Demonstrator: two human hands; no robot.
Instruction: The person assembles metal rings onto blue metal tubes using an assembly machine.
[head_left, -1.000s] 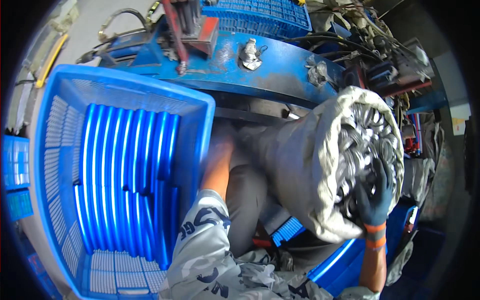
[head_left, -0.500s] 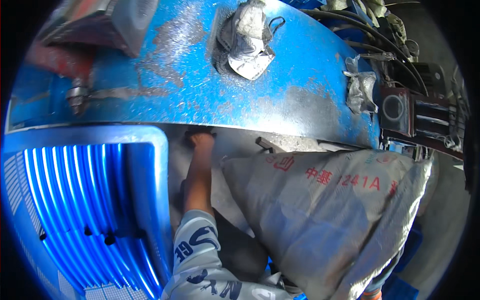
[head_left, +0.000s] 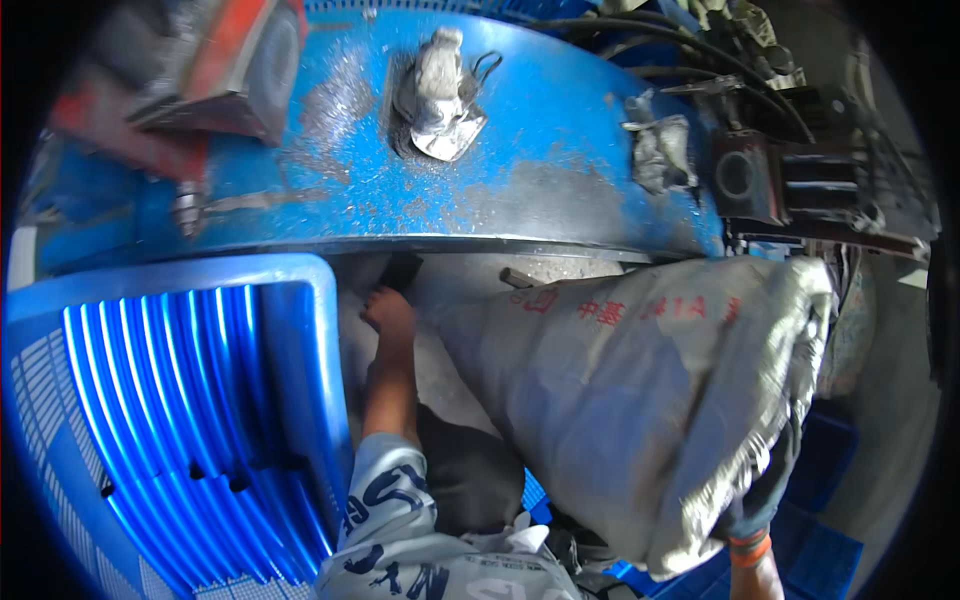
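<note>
My bare left hand [head_left: 388, 312] reaches down into the gap between a blue crate and a large sack. Its fingers are curled at a small dark block [head_left: 402, 270], which sits just under the edge of the blue metal machine table. Blur hides the block's exact kind. The sack [head_left: 610, 400], silver-grey and woven with red print, leans to the right of my left arm. At its lower right edge is my right hand [head_left: 757, 510], in a dark glove with an orange cuff; the sack covers its fingers.
The blue crate [head_left: 322, 350] on the left holds a row of shiny blue ridged pieces [head_left: 180, 400]. Ahead lies the worn blue table [head_left: 530, 150], with a crumpled silver-white bundle [head_left: 440, 100] and a red machine part [head_left: 215, 80]. Hoses [head_left: 690, 50] run at the far right.
My left hand has drawn back from the table's edge toward me, with the dark block at its fingers. More of my right glove and cuff shows. The whole view has shifted.
</note>
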